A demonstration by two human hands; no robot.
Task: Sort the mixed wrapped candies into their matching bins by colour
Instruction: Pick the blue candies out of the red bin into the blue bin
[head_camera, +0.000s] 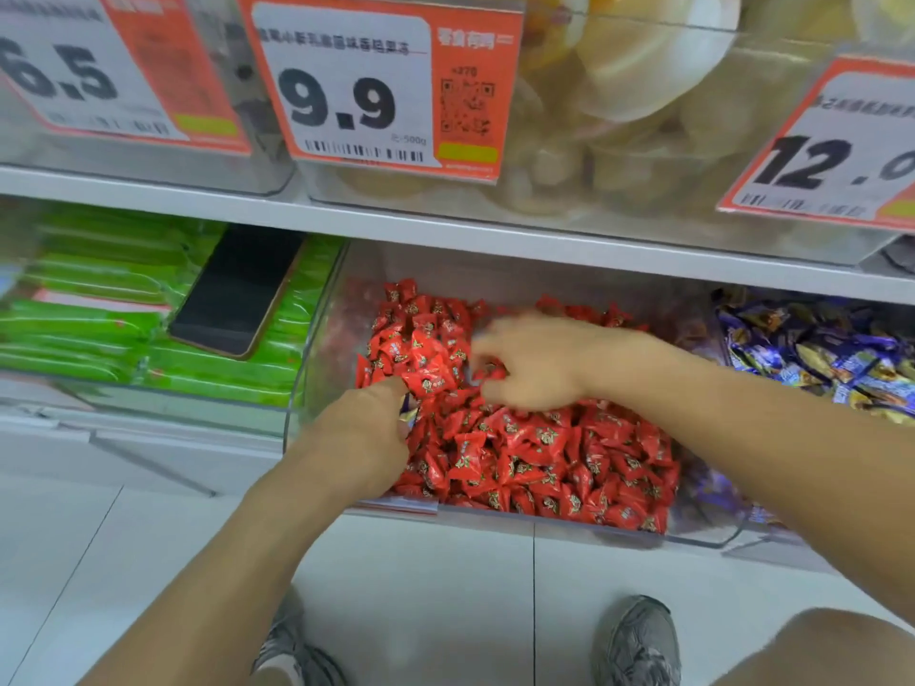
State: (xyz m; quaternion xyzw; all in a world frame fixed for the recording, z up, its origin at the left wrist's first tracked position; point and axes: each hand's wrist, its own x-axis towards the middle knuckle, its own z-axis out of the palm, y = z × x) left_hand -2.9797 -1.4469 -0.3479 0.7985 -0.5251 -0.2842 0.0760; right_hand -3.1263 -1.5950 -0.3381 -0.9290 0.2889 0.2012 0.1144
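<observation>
A clear bin [693,537] in the middle of the lower shelf is full of red wrapped candies [534,453]. My left hand [366,428] is at the bin's left front, its fingers curled round a blue and gold wrapped candy [408,413] that peeks out by the fingertips. My right hand [539,358] is blurred above the red pile, fingers spread and dipping into the candies; whether it holds one cannot be told. To the right, another bin holds blue and gold wrapped candies [822,354].
A bin of green packets [99,309] stands at the left with a dark phone [237,294] lying on top. The upper shelf carries clear bins with orange price tags [376,86]. My shoes [638,646] stand on the pale tiled floor below.
</observation>
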